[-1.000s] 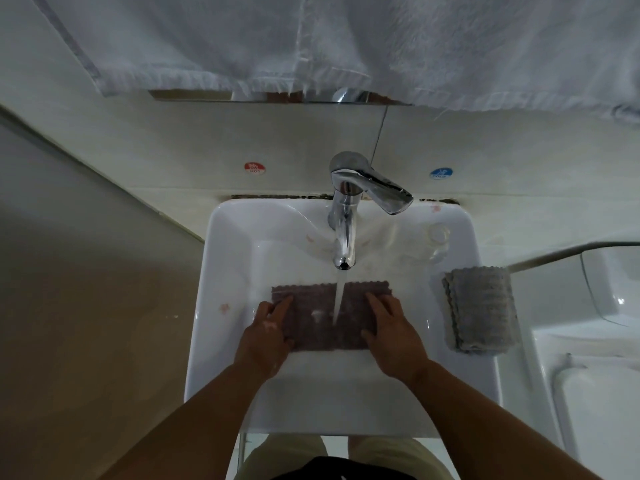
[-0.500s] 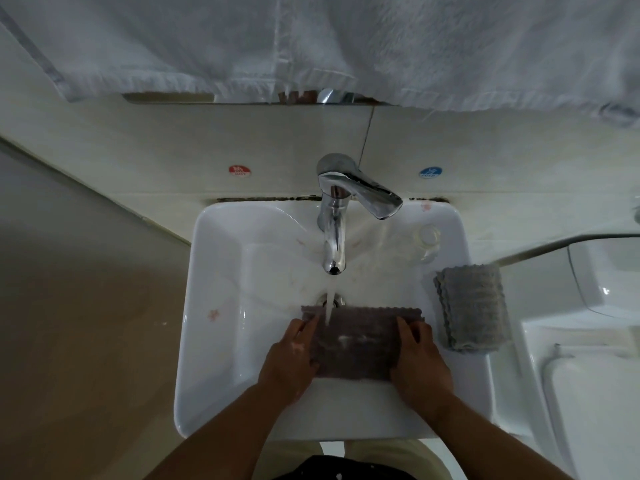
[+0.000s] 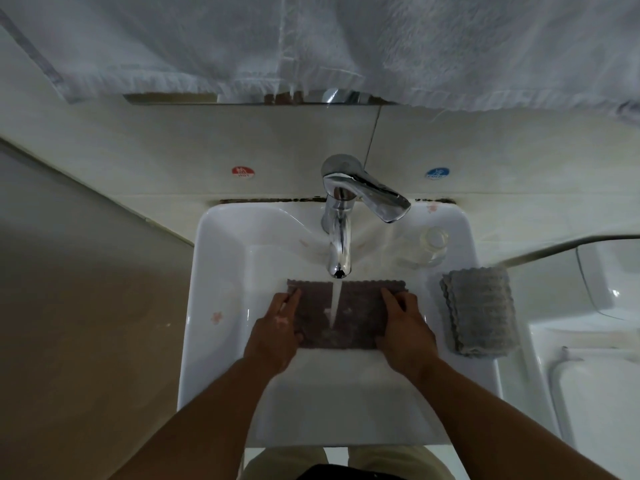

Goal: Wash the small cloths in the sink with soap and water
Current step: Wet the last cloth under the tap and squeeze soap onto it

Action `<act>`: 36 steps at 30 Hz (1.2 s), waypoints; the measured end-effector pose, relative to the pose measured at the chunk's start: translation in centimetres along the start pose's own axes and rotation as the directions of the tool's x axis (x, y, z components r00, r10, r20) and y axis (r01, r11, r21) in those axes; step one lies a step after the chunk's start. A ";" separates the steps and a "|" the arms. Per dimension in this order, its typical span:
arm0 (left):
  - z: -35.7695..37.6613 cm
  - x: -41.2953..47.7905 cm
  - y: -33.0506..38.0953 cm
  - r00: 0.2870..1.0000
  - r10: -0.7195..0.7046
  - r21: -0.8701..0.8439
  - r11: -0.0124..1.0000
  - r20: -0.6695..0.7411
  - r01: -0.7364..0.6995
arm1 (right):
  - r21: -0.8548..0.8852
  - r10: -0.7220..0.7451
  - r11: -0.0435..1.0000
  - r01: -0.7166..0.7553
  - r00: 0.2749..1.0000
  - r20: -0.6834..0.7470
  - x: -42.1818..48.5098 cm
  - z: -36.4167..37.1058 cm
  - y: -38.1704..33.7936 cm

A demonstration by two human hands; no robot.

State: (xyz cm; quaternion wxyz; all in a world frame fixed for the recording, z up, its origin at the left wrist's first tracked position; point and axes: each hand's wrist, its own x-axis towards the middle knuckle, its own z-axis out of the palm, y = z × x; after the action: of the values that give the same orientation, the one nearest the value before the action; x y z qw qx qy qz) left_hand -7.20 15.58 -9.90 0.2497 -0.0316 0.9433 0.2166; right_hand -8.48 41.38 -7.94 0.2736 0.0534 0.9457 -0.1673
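A small dark brownish cloth (image 3: 360,317) is spread flat in the white sink (image 3: 221,271), right under the chrome faucet (image 3: 337,237). Water (image 3: 335,303) runs from the spout onto the cloth's middle. My left hand (image 3: 277,327) holds the cloth's left edge, thumb under the edge and fingers on top. My right hand (image 3: 405,327) holds the right edge the same way. A folded stack of grey cloths (image 3: 479,310) lies on the sink's right rim.
A clear glass (image 3: 431,244) stands on the sink's back right corner. The faucet lever (image 3: 381,199) points right. White towels (image 3: 311,43) hang above. Red hot (image 3: 243,172) and blue cold (image 3: 437,173) stickers mark the wall. A toilet (image 3: 595,358) stands to the right.
The cloth and both hands moved back from the sink's right front to the centre, so the stream now falls on the cloth's middle instead of its far left edge.
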 end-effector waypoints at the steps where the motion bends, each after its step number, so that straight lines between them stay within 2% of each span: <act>1: -0.3 0.0 -0.4 1.000 -0.013 0.000 1.000 -0.014 0.013 | 0.009 -0.019 1.000 0.019 1.000 -0.007 0.3 0.1 -0.5; 9: -1.3 -2.1 -2.5 0.987 -0.158 0.033 0.987 -0.040 0.159 | 0.026 -0.131 0.991 0.131 0.991 0.027 -0.3 2.0 -3.5; 17: 0.1 -3.5 -2.8 0.995 -0.102 -0.014 0.995 -0.017 0.101 | 0.039 -0.143 0.989 0.143 0.990 0.005 -2.0 2.5 -0.7; 20: 0.3 -3.5 -2.6 0.996 -0.089 -0.026 0.996 -0.013 0.088 | 0.109 -0.138 0.985 0.136 0.990 0.011 -2.9 1.3 -0.6; 22: 0.2 -3.6 -2.6 0.996 -0.083 -0.024 0.996 -0.014 0.083 | 0.202 -0.155 0.966 0.163 0.986 -0.057 -4.0 -0.4 -1.4; 24: 0.2 -3.6 -2.9 0.997 -0.072 -0.028 0.997 -0.003 0.072 | 0.293 -0.215 0.918 0.268 0.956 -0.201 -5.5 -3.1 -2.8; 27: 0.4 -3.5 -3.4 0.998 -0.053 -0.037 0.998 0.018 0.054 | 0.388 -0.315 0.791 0.474 0.858 -0.406 -7.9 -8.8 -5.5; 29: 0.4 -3.3 -3.4 0.998 -0.057 -0.034 0.998 0.022 0.058 | 0.365 -0.357 0.735 0.571 0.784 -0.508 -8.4 -12.4 -7.3; 31: 0.3 -3.3 -3.3 0.998 -0.065 -0.016 0.998 0.018 0.065 | 0.336 -0.370 0.731 0.594 0.759 -0.536 -7.6 -14.6 -8.7; 36: 0.2 -3.3 -3.1 0.998 -0.068 -0.013 0.998 0.008 0.068 | 0.355 -0.315 0.758 0.547 0.783 -0.536 -6.0 -15.1 -9.8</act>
State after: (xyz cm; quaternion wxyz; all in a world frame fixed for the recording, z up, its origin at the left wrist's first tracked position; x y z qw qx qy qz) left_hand -3.65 12.73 -9.69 0.2601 -0.0647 0.9393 0.2142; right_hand -12.83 37.32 10.12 -0.0203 -0.0679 0.8925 -0.4454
